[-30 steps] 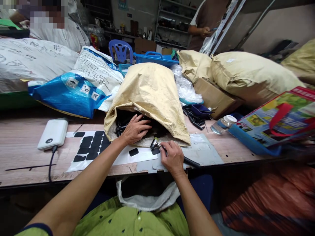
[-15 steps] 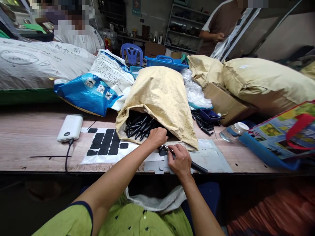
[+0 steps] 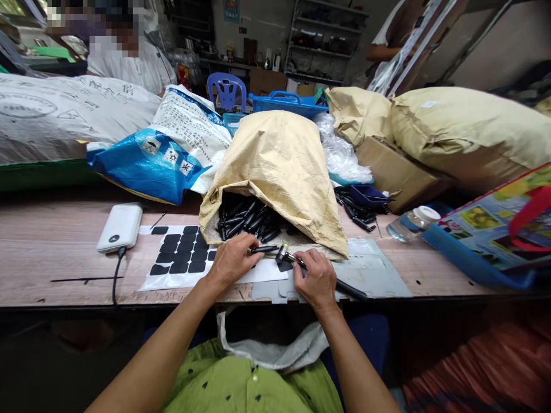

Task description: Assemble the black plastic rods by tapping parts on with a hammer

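Note:
My left hand (image 3: 235, 258) is closed in a pinch on a slim black pen-shaped piece (image 3: 266, 249), which points right. Just beyond that tip is the small head of a hammer (image 3: 282, 253), with a yellow end. My right hand (image 3: 316, 276) wraps round the hammer's metal shaft, and its black grip sticks out to the right below the palm. Behind both hands, a tan woven sack (image 3: 279, 155) lies with its mouth toward me, and several similar black pieces (image 3: 247, 221) show inside it. A white sheet with black rounded stickers (image 3: 185, 255) lies left of my left hand.
A white power bank (image 3: 120, 228) with a cable sits on the left. To the right are a grey plate (image 3: 374, 269), more black pieces (image 3: 357, 215), a clear jar (image 3: 413, 222) and a colourful bag (image 3: 495, 223). Full sacks line the back. Two people stand beyond the table.
My left hand has moved left and toward me, away from the sack's mouth, and a black pen-shaped piece now shows in its fingers. My right hand stays nearly in place with the hammer.

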{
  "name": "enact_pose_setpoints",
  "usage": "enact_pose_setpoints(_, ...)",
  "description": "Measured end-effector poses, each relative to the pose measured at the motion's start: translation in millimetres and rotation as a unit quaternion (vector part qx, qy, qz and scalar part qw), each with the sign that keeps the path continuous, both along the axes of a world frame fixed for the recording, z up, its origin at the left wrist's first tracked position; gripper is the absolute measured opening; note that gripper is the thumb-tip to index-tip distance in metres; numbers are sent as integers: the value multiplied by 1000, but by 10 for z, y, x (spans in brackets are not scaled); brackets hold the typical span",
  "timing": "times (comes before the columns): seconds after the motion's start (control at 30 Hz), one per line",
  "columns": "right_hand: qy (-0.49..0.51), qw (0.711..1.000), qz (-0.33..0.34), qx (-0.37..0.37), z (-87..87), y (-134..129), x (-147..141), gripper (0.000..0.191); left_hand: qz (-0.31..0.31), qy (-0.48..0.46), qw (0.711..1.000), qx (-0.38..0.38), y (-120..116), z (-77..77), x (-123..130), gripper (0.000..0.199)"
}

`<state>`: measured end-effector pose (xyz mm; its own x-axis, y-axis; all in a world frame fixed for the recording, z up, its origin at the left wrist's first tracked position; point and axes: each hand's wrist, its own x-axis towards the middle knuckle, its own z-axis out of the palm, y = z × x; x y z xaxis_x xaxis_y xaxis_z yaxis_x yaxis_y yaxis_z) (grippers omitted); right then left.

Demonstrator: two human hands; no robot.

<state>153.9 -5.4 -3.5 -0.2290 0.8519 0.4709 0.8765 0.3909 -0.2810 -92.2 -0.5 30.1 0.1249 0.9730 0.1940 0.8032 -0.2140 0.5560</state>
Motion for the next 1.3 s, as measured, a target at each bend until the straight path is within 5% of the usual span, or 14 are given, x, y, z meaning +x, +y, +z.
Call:
enact_pose_setpoints(0.2, -1, 1000, -2, 3, 4, 5, -14, 15, -2, -35, 998, -43, -99, -227, -65, 16)
enact_pose_setpoints(0.5, 94, 994, 44, -18, 220, -1, 100, 22, -7, -56, 997, -58, -72, -230, -88, 20)
enact_pose_setpoints(0.7, 185, 978, 88, -48, 404, -121, -143, 25, -8, -62, 994, -89, -87, -191, -85, 24)
enact_pose_setpoints(1.3, 50, 995, 84, -31, 344, -272, -494, 30, 4, -59, 993, -98, -63, -204, -69, 23)
